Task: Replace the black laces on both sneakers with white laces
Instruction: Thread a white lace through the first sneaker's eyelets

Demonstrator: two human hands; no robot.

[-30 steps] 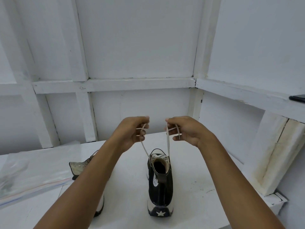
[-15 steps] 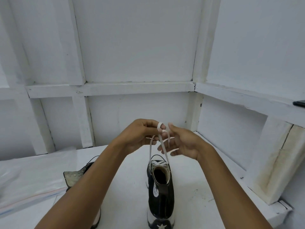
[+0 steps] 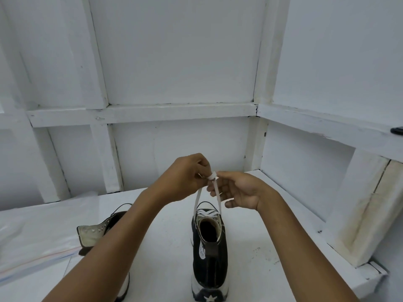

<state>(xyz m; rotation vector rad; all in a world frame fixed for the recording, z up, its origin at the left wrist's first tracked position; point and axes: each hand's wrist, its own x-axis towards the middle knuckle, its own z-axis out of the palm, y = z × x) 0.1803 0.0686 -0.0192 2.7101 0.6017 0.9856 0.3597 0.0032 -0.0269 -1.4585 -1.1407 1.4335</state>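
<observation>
A black high-top sneaker (image 3: 209,256) stands upright on the white table (image 3: 257,264), heel toward me, threaded with a white lace (image 3: 197,199). Both lace ends rise from its collar to my hands, which meet above it. My left hand (image 3: 185,177) pinches the lace where it loops over at the top. My right hand (image 3: 236,190) touches that loop with its fingertip, and one lace strand runs past its loosely spread fingers. A second sneaker (image 3: 98,232) lies behind my left forearm, its pale tongue folded out; most of it is hidden.
A clear plastic bag (image 3: 37,234) lies on the table at the left. White panelled walls close the back and right, with a ledge on the right that carries a dark object (image 3: 397,130). A white post (image 3: 357,208) stands at the right edge of the table.
My hands, apart and each holding a lace end a second ago, have come together above the sneaker. The lace now crosses into a small loop at my left fingertips.
</observation>
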